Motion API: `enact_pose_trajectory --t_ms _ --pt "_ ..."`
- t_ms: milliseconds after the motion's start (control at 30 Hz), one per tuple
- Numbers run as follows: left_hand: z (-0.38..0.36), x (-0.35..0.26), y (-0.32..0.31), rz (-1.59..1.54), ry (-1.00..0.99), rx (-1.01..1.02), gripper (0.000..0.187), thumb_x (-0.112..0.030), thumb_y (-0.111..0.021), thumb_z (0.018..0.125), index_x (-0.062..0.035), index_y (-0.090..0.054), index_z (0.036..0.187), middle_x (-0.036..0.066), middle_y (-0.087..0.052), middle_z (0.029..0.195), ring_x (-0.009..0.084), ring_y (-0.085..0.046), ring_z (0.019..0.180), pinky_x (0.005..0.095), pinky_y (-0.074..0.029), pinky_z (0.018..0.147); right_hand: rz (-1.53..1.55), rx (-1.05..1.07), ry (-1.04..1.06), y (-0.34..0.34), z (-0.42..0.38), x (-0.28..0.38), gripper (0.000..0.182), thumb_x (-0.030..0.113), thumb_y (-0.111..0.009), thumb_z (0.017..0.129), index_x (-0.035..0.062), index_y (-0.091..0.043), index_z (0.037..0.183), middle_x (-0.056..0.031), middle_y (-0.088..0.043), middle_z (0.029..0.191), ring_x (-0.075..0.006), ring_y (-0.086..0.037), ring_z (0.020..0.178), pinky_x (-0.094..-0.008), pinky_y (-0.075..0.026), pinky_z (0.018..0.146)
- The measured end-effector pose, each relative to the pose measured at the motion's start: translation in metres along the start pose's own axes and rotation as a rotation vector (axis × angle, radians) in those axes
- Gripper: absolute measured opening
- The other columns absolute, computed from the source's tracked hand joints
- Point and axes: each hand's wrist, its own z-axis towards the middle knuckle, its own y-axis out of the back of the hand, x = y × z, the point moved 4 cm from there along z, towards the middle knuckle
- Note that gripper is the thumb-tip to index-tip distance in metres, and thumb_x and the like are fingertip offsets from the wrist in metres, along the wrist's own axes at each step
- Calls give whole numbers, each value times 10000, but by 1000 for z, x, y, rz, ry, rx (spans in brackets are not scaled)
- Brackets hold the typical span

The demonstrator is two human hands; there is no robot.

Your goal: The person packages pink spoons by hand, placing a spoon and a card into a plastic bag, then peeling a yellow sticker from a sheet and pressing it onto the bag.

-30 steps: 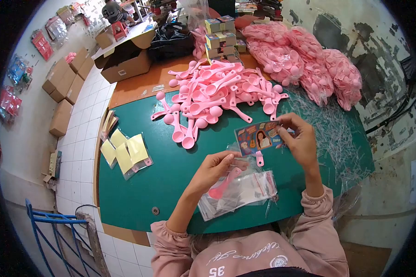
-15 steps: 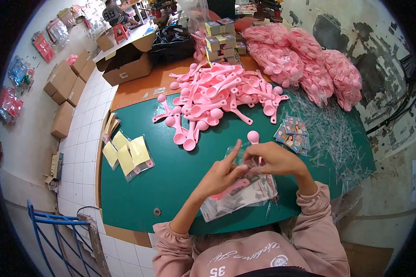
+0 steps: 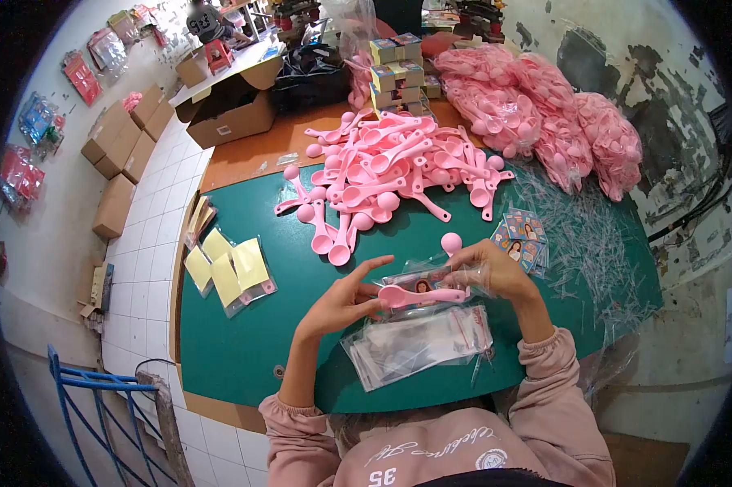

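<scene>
Between my hands is a pink measuring spoon (image 3: 421, 297) with a printed card (image 3: 423, 286) beside it, apparently within a clear plastic bag. My left hand (image 3: 341, 299) pinches near the bowl end, its index finger stretched out. My right hand (image 3: 496, 272) grips the clear plastic at the handle end. Just below them lies a stack of clear plastic bags (image 3: 418, 345). Behind my right hand, another pink spoon (image 3: 451, 242) shows only its round bowl. Loose printed cards (image 3: 522, 235) lie to the right of it.
A heap of pink spoons (image 3: 382, 166) covers the green table's far part. Yellow-backed packets (image 3: 240, 272) lie at left. Thin clear plastic strips (image 3: 581, 231) litter the right side. Beyond stand bundled cards (image 3: 397, 77), bagged spoons (image 3: 496, 97) and an open carton (image 3: 232, 118).
The spoon and plastic have risen from the bag stack into both hands. My left hand has moved left, my right hand slightly right, and the card now shows beside the spoon.
</scene>
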Motion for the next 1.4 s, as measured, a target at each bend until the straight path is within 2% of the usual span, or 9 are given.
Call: enact_pose_trajectory --t_ms 100,167,267,400,567,867,1167,1267,1400 --pt "7 10 -4 158 -66 -156 563 -58 -548 840 -103 -266 1326 133 -596 956 137 -586 857 264 -511 675 -178 -149 -14 3 1 3 217 95 -652 720 -38 -605 884 -76 -617 790 -94 -553 748 -252 -450 628" --pt "8 15 -10 191 -132 -453 548 -88 -511 874 -96 -211 1333 138 -595 946 163 -595 851 273 -515 664 -360 -286 -8 -4 2 11 266 103 -649 725 -29 -602 951 -88 -624 824 -113 -573 769 -259 -463 644" --pt "10 16 -31 -366 17 -236 579 -146 -408 927 -154 -41 1374 160 -558 1016 224 -590 904 336 -509 747 -484 -154 383 -27 -3 31 385 147 -656 717 34 -535 1065 -136 -585 947 -272 -587 823 -341 -469 713" --pt "8 29 -36 -528 108 -142 626 -105 -370 931 -218 47 1384 207 -500 1129 283 -559 1006 410 -476 848 -564 58 308 -44 -9 28 345 156 -667 696 33 -543 993 -140 -509 967 -313 -512 923 -370 -431 779" --pt "-8 14 -37 -374 206 -164 697 -39 -360 915 -242 119 1378 207 -486 1145 283 -556 1004 410 -468 868 -660 96 383 -66 -12 12 274 150 -658 692 46 -521 906 -132 -479 911 -307 -486 898 -384 -409 762" --pt "-17 33 -38 -637 69 -172 800 20 -337 881 -269 259 1330 191 -496 1145 220 -554 993 346 -448 878 -815 11 508 -95 -14 20 264 157 -644 682 36 -519 881 -114 -467 876 -283 -478 857 -380 -388 729" --pt "-13 32 -44 -639 84 -284 814 85 -337 845 -274 169 1371 186 -511 1090 175 -565 874 302 -469 776 -840 -75 563 -102 -15 17 245 120 -651 670 33 -510 851 -109 -473 860 -280 -483 845 -377 -390 730" --pt "-9 30 -46 -569 5 -320 790 32 -358 870 -222 205 1363 90 -544 913 101 -507 716 227 -436 667 -883 -71 557 -99 -17 15 203 98 -634 678 37 -508 825 -107 -472 833 -284 -484 831 -379 -394 730" --pt "-5 36 -38 -418 -43 -365 767 29 -369 865 -196 150 1384 26 -497 757 65 -426 608 194 -384 569 -419 330 487 -79 -26 33 164 96 -631 718 31 -497 786 -103 -462 808 -234 -487 784 -345 -398 731"
